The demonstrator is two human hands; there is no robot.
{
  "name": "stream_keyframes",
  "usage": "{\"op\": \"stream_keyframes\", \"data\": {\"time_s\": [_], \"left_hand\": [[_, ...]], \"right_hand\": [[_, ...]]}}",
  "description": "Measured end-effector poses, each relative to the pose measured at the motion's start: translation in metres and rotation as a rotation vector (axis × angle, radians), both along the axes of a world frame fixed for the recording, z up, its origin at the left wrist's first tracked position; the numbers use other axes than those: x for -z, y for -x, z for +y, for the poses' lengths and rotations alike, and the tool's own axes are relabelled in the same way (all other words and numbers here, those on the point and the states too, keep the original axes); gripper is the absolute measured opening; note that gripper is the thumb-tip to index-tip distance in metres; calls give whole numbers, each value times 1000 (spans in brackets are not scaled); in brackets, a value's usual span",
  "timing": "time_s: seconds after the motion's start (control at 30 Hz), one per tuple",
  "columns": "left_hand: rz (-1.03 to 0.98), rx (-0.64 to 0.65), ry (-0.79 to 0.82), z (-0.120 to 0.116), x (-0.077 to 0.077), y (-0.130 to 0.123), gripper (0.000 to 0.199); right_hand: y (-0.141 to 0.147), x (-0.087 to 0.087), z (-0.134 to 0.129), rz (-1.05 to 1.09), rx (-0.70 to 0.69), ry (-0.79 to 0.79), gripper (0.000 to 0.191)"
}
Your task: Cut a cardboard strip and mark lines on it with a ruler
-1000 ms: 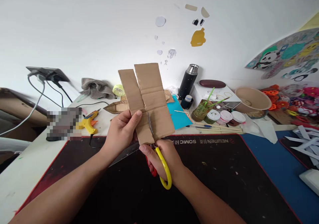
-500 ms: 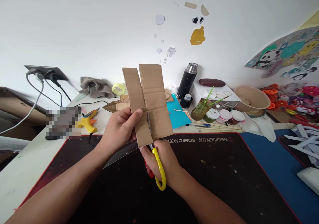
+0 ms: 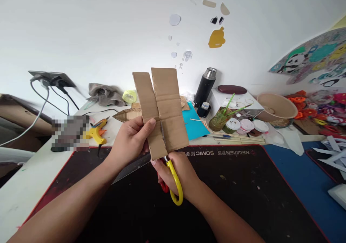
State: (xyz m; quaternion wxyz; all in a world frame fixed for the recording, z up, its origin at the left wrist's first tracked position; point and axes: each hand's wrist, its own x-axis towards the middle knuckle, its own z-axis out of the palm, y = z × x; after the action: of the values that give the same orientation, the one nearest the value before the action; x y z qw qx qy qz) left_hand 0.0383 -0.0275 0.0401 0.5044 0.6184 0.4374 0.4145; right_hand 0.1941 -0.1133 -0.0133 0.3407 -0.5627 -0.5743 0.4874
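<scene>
A piece of brown cardboard (image 3: 169, 106) stands raised above the black desk mat, split by a long cut running down from its top edge. My left hand (image 3: 135, 136) is closed on the left strip, thumb in front and fingers behind. At the lower edge, my right hand (image 3: 175, 174) grips the scissors (image 3: 177, 189), which have one yellow and one red handle loop. Their blades lie along the cut and are mostly hidden by the cardboard; a sliver of metal shows in the slit.
A yellow glue gun (image 3: 96, 133) lies at left beside a power cord. Behind the cardboard are blue paper (image 3: 197, 124) and a boat-shaped cardboard piece (image 3: 125, 115). A black thermos (image 3: 205, 86), paint jars (image 3: 245, 126) and sticks (image 3: 238, 139) line the mat's back edge (image 3: 270, 156).
The scissor blades have closed somewhat in the slit, with less metal showing. My left hand keeps its hold on the cardboard. The whole view has shifted slightly.
</scene>
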Motion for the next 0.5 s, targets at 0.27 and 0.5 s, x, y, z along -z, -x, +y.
{"op": "stream_keyframes", "data": {"time_s": [0.27, 0.5], "left_hand": [[0, 45, 87, 2, 3, 2, 52], [26, 71, 34, -1, 0, 3, 55]], "right_hand": [[-6, -6, 1, 20, -87, -83, 28], [-6, 5, -1, 110, -57, -4, 40]]}}
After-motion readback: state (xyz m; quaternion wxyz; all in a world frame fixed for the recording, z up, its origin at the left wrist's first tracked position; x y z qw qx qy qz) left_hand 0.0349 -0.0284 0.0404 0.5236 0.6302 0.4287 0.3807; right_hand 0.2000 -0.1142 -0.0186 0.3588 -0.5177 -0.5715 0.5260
